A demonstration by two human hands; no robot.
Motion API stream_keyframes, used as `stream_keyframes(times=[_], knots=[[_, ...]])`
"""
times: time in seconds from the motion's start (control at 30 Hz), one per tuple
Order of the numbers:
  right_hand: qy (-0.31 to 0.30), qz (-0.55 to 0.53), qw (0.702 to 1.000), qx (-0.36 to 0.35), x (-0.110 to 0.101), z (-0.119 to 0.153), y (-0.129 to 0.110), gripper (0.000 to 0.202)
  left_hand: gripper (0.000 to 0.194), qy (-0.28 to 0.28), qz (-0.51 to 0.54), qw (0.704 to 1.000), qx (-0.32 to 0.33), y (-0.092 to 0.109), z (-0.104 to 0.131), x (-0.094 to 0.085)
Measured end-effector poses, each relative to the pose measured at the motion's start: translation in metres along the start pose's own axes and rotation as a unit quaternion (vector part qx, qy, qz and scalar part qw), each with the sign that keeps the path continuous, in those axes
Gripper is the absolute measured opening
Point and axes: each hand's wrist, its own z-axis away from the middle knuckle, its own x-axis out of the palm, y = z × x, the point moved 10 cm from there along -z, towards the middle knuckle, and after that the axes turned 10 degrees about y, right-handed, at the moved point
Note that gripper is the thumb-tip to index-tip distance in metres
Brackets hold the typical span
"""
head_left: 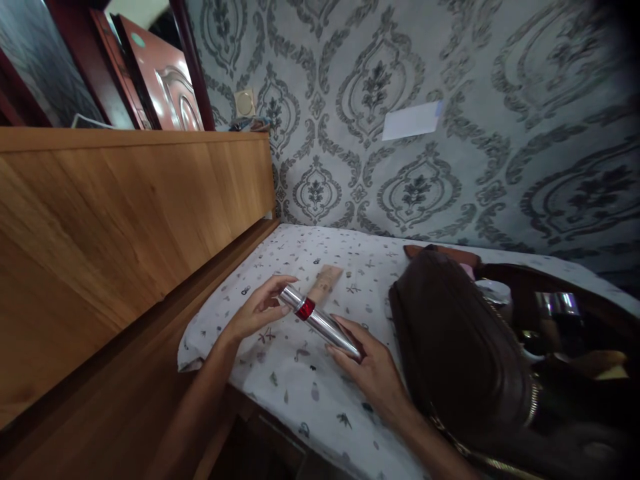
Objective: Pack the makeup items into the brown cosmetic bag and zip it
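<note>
A silver tube with a red band is held at a slant above the patterned white cloth. My left hand has its thumb and fingers around the tube's upper left end. The lower right end rests in my right hand, between thumb and fingers. Just behind the tube, a flat beige tube or packet lies on the cloth.
At the right stands an open dark brown bag with a zip, a white-lidded jar and other containers inside. A wooden panel runs along the left. The patterned wall rises behind the cloth.
</note>
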Motion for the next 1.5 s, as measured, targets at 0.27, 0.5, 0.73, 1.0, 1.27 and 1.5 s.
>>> stream_keyframes(times=[0.27,0.5,0.73,1.0,1.27,1.5], knots=[[-0.011,0.016,0.999,-0.038,0.002,0.002,-0.007,0.043,0.034,0.043,-0.068,0.997,-0.013,-0.004,-0.009,-0.006],[-0.009,0.022,0.998,-0.05,0.002,0.002,-0.01,0.043,0.047,0.029,-0.103,0.994,-0.014,-0.001,-0.009,-0.005],[-0.007,0.022,0.999,-0.039,0.001,0.001,-0.008,0.045,0.045,-0.024,-0.04,0.998,-0.049,0.002,-0.003,0.002],[-0.007,0.012,0.999,-0.041,-0.001,0.001,-0.014,0.043,0.038,0.036,-0.083,0.995,-0.046,-0.015,-0.009,-0.009],[-0.001,-0.033,0.999,0.024,0.001,-0.002,-0.012,0.041,0.065,-0.027,-0.059,0.997,-0.029,0.003,-0.006,-0.007],[-0.013,-0.022,0.999,0.028,0.002,-0.002,-0.016,0.042,0.04,0.018,-0.11,0.992,-0.067,-0.011,-0.014,-0.005]])
